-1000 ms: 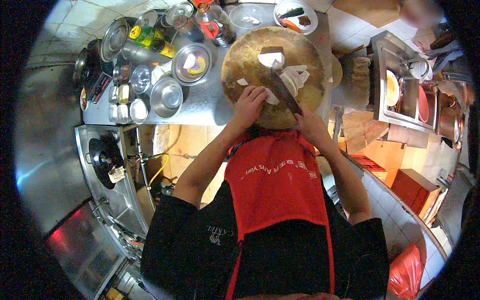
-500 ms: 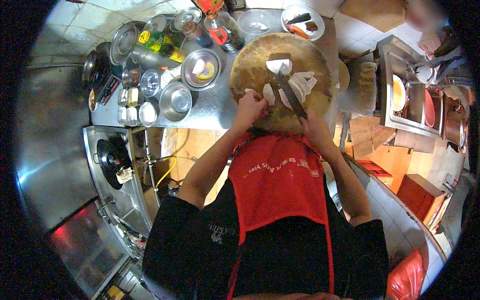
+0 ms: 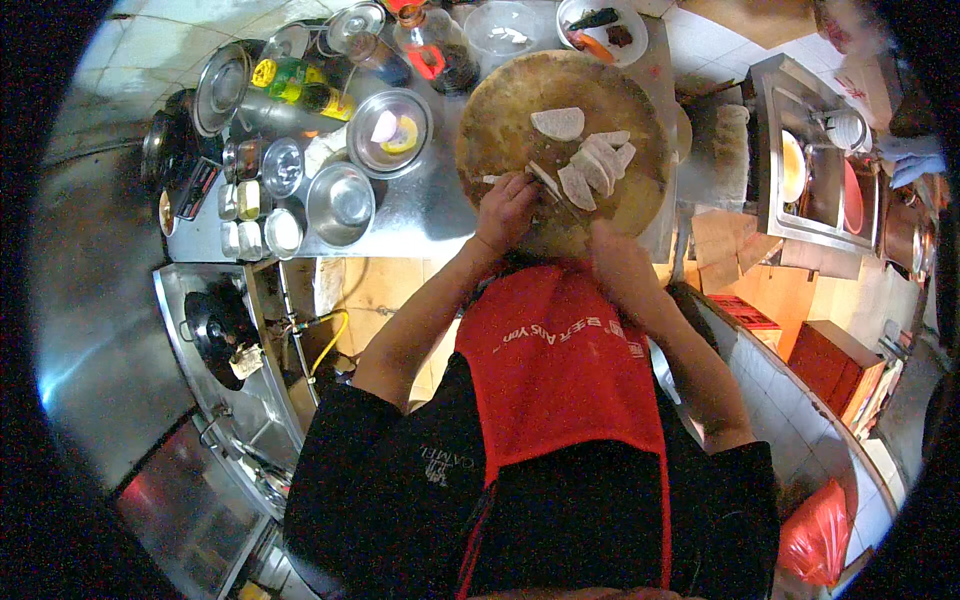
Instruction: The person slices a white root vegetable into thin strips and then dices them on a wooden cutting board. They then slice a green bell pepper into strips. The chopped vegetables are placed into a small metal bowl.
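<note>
On a round wooden chopping board, my left hand is closed, fingertips curled down on a pale slice that they mostly hide. A thin white bit pokes out on its left side. My right hand grips the handle of a knife. The blade stands nearly edge-on and slants up-left to beside my left fingertips. Several white, faintly speckled slices lie overlapping to the right of the blade. Farther back on the board rests a half-round white chunk.
Left of the board, the steel counter carries a bowl with yellow and pale pieces, an empty-looking steel bowl and several small containers. Bottles and a white plate of food stand behind. A sink is at right.
The knife has moved left, away from the slices, and turned from flat to nearly edge-on beside my left fingers. My right hand has turned with it. My left hand has shifted slightly right.
</note>
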{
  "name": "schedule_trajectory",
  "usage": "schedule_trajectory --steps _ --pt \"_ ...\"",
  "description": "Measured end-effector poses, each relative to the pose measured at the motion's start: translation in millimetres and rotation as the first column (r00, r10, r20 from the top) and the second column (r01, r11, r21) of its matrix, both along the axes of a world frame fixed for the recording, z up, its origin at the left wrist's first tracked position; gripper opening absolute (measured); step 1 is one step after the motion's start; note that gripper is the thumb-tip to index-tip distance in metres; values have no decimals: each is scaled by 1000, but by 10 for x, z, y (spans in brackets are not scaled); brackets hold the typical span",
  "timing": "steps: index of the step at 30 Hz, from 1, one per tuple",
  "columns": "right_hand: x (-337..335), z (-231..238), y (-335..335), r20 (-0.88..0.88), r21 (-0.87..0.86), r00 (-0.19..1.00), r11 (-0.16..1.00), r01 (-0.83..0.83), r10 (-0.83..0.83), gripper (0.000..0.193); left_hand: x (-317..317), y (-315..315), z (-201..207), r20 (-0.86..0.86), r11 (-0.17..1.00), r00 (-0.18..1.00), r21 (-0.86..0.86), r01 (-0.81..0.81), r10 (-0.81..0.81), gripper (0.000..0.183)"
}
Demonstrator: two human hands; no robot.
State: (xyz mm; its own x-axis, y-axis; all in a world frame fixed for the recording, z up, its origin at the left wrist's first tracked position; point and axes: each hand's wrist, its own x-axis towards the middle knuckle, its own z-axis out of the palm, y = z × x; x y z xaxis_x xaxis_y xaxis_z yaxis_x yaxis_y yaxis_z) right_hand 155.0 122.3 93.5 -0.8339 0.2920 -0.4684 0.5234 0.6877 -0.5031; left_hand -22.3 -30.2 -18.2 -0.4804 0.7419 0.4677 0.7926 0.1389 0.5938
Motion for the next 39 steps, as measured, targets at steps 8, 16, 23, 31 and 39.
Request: schedule_trajectory --steps 8,16,23,31,39 --pt "10 173 -140 122 89 988 990 -111 99 26 -81 8 -56 14 999 1000 39 25 -25 27" --pt "-322 -151 -81 -74 7 994 997 -74 74 28 -100 0 -136 28 1000 999 26 15 -16 28" --pt "-468 -521 -92 -52 32 999 999 -9 10 27 -73 -43 -136 17 1000 1000 -6 27 -27 33" --pt "-447 -649 -252 -237 142 971 990 15 19 29 28 -78 -207 -69 997 998 82 5 1 28" --pt "-471 -277 -178 -165 66 986 998 6 5 43 33 -80 -35 -65 994 992 -25 109 -111 43"
